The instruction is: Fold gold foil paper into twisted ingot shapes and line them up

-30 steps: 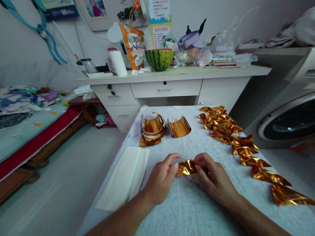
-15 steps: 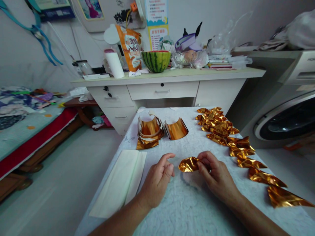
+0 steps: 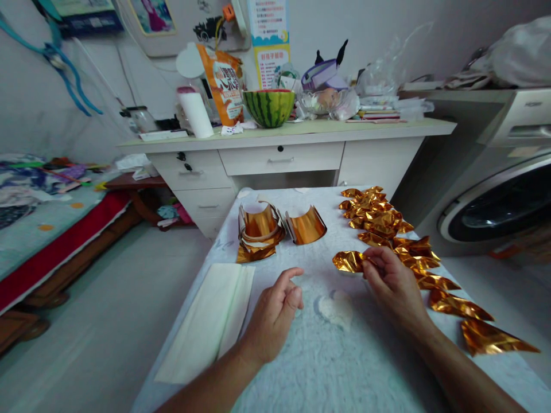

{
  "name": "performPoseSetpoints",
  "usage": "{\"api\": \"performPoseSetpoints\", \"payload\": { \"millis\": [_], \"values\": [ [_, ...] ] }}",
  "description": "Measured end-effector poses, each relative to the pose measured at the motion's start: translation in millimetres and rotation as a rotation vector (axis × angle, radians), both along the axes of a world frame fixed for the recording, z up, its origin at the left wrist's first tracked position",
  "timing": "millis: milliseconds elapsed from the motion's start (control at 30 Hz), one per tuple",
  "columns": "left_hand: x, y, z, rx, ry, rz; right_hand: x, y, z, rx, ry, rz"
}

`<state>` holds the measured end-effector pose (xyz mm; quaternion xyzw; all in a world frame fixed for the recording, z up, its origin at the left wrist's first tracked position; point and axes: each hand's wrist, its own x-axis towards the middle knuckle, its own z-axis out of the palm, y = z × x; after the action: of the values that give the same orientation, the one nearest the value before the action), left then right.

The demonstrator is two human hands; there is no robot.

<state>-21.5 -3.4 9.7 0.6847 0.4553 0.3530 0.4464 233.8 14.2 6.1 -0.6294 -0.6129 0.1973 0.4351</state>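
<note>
My right hand (image 3: 394,284) pinches one end of a twisted gold foil piece (image 3: 348,261) above the cloth-covered table. Beside it, a row of similar gold foil pieces (image 3: 460,305) runs along the table's right side. My left hand (image 3: 275,314) is over the middle with its fingers bent and apart, holding nothing. Left of that hand lies a stack of pale paper sheets (image 3: 206,321). Farther back are a curled stack of gold foil sheets (image 3: 259,223) and a smaller curled gold stack (image 3: 307,225).
A white desk (image 3: 282,158) stands beyond the table, bearing a cut watermelon (image 3: 270,109), an orange pouch (image 3: 224,86) and a white roll (image 3: 197,115). A washing machine (image 3: 486,160) is at right, a bed (image 3: 64,221) at left.
My right hand has moved right and away from me with the foil piece, farther from my left hand. My left hand has stayed nearly still. The view has shifted slightly.
</note>
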Motion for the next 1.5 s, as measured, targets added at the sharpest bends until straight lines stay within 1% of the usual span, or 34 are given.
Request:
{"api": "performPoseSetpoints", "payload": {
  "millis": [333, 500, 600, 700, 900, 1167, 1367, 1500],
  "values": [
    [0.2, 2.7, 1.2, 0.010, 0.013, 0.025, 21.7, 8.9, 8.8, 0.078, 0.027, -0.257],
    [0.2, 3.1, 0.4, 0.019, 0.019, 0.015, 30.3, 12.5, 10.8, 0.082, 0.065, -0.339],
    [-0.4, 2.6, 0.0, 0.022, 0.021, 0.017, 33.0, 13.0, 13.0, 0.087, 0.043, -0.411],
    [-0.8, 1.6, -0.3, 0.016, 0.025, 0.012, 34.9, 12.4, 15.8, 0.082, 0.025, -0.448],
    [-0.2, -0.2, 2.6, 0.023, 0.031, 0.001, 42.5, 11.8, 19.9, 0.079, -0.080, -0.573],
    [1.9, 0.5, 5.4, 0.024, 0.048, -0.006, 51.4, 11.0, 33.0, 0.037, -0.082, -0.697],
    [2.1, 0.8, 3.6, 0.017, 0.059, -0.011, 57.1, 9.8, 41.2, -0.016, -0.080, -0.735],
    [1.9, 0.9, 3.2, 0.011, 0.070, -0.017, 60.4, 10.2, 42.7, -0.034, -0.080, -0.756]
  ]
}}
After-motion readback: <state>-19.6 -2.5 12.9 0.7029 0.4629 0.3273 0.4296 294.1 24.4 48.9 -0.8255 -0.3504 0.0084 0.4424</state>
